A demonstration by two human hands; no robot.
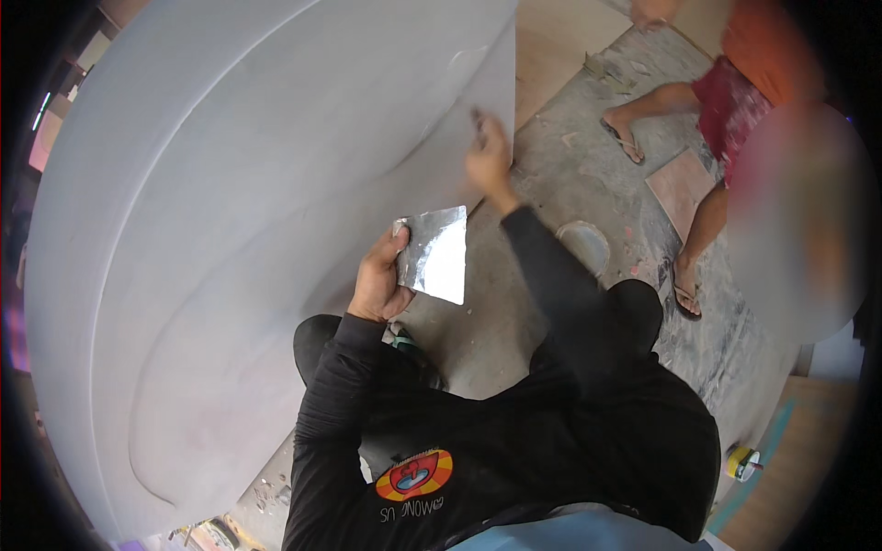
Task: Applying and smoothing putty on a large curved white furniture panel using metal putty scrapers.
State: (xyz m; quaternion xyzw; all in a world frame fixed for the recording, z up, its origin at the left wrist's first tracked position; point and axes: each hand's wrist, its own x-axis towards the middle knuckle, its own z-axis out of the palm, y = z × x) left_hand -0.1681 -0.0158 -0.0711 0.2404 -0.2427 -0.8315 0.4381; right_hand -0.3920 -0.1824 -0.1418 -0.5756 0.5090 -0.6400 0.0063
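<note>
My left hand [375, 283] grips a square, shiny metal plate [430, 253] by its left edge, the thumb on top and the flat face up. Beyond it, my right hand [490, 163] is closed and smeared by motion at the right edge of a large, smooth, grey curved panel [230, 211]. A small dark end [477, 116] pokes out above the right fingers; its kind is not clear. That hand is at or just over the panel's surface, and I cannot tell whether it touches. Faint curved ridges run across the panel.
At the right, another person in an orange top and red shorts [717, 106] has sandalled feet on the dusty floor [496, 331]. A square tile [682, 193] and a round pale disc [584, 246] lie there. A small yellow can [742, 464] stands at lower right.
</note>
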